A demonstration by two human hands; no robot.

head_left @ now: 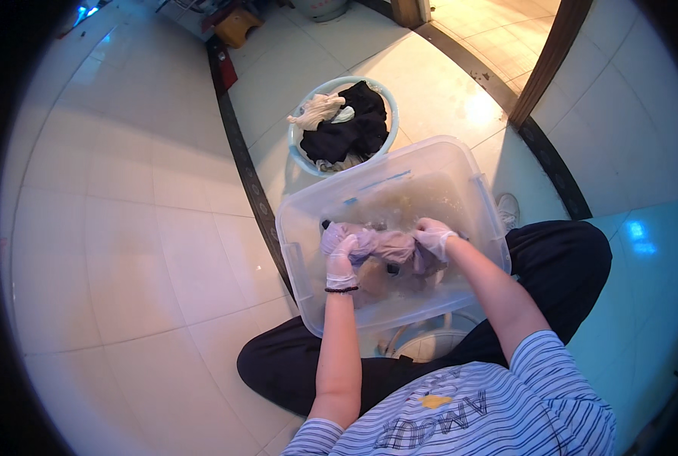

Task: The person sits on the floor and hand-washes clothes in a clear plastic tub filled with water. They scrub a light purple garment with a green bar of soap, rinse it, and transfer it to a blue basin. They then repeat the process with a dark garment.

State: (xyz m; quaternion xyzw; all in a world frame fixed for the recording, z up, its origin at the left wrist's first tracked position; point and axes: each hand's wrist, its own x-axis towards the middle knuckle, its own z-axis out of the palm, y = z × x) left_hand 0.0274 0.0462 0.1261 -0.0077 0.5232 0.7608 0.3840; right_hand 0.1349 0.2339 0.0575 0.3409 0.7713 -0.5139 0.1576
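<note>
Both my hands wear thin translucent gloves and grip a wet, pale purple-pink cloth (394, 246). My left hand (343, 259) has hold of its left end, and my right hand (433, 235) pinches it near the right end. The cloth stretches between them, bunched in the middle, inside a large clear plastic tub (376, 176). Cloudy water (436, 194) fills the tub's lower part. Small dark patches show beside and below the cloth; I cannot tell what they are. A dark beaded bracelet (341, 289) circles my left wrist.
Beyond the tub stands a round light-blue basin (394, 108) with black clothing (350, 128) and a cream cloth (317, 111). My knees flank the tub. A wooden door frame (550, 62) is at upper right, an orange stool (237, 27) at upper left. The floor is tiled.
</note>
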